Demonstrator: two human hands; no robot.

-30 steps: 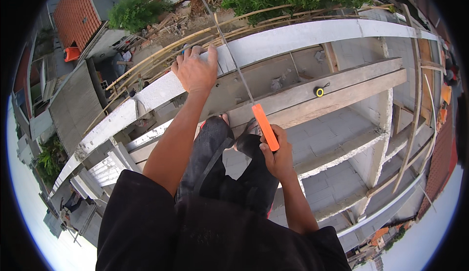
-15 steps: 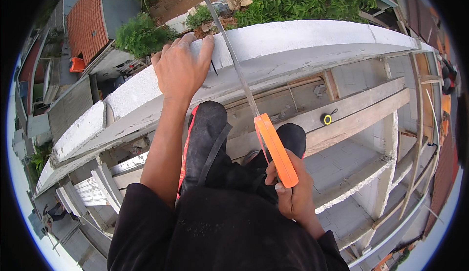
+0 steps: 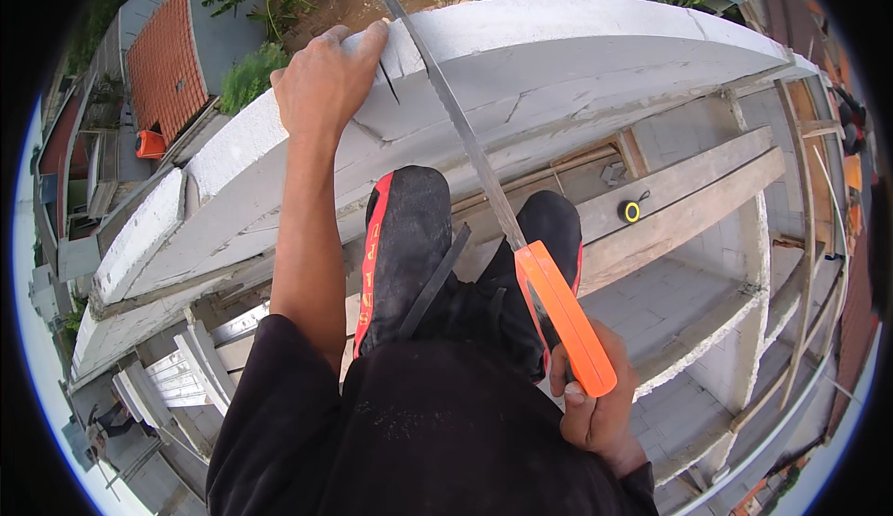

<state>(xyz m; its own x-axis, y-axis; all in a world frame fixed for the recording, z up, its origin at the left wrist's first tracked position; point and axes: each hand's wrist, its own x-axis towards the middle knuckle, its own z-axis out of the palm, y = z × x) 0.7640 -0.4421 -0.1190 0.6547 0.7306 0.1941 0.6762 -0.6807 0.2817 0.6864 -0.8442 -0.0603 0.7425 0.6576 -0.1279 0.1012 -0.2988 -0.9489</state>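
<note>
The left hand (image 3: 327,79) lies flat and spread on the top of the white block wall (image 3: 595,60), fingers curled over its far edge, gripping nothing but the wall itself. Just right of those fingers the hand saw (image 3: 470,148) crosses the wall top at a slant, its long toothed blade running from beyond the far edge back toward the person, with a short dark cut line showing in the block beside it. The right hand (image 3: 595,404) is closed tight around the saw's orange handle (image 3: 566,321), low and to the right of the knees. Both dark shoes (image 3: 405,237) stand just inside the wall's near edge. To the right, wooden planks (image 3: 688,209) run alongside the wall, and a yellow tape measure (image 3: 632,211) lies on them, well apart from the saw. Beyond the wall's far edge the ground and roofs lie far below.
</note>
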